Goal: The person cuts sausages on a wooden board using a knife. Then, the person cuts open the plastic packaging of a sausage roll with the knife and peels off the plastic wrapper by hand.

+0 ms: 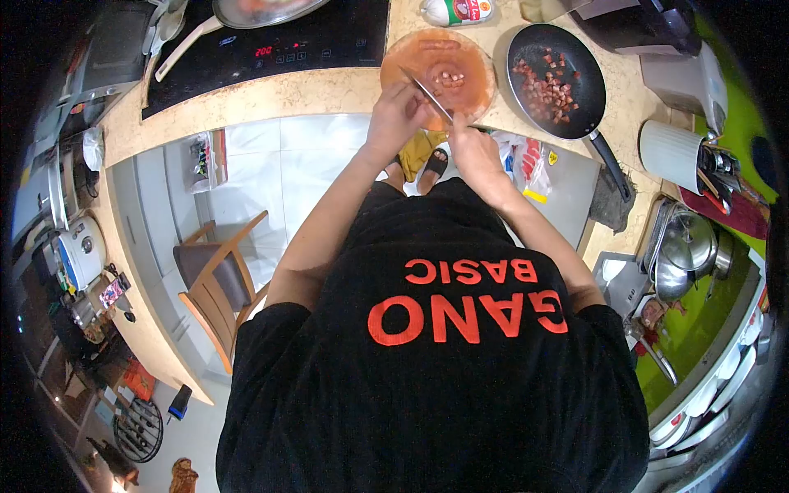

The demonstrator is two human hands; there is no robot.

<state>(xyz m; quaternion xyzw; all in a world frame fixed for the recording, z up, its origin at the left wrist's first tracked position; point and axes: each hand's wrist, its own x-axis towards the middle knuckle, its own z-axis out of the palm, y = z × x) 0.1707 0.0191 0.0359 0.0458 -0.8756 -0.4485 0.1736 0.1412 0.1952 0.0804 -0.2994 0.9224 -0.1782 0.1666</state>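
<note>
A round orange cutting board [481,62] lies at the counter's front edge. My right hand [479,156] is closed around the handle of a knife [429,92], whose blade slants up and left over the board. Close to the blade, my left hand [399,115] has its fingers curled together at the board's left side; what they hold, if anything, is hidden. Small diced reddish pieces [449,78] sit mid-board, with longer sausage-like pieces [440,45] behind them. To the right, a black frying pan [579,62] contains many diced reddish pieces.
A black induction cooktop [329,33] showing red digits is at left, with a second pan [271,10] on it. Behind the board lies a printed plastic package [456,10]. The frying pan's handle [608,164] juts past the counter edge. A wooden chair [218,279] stands at left.
</note>
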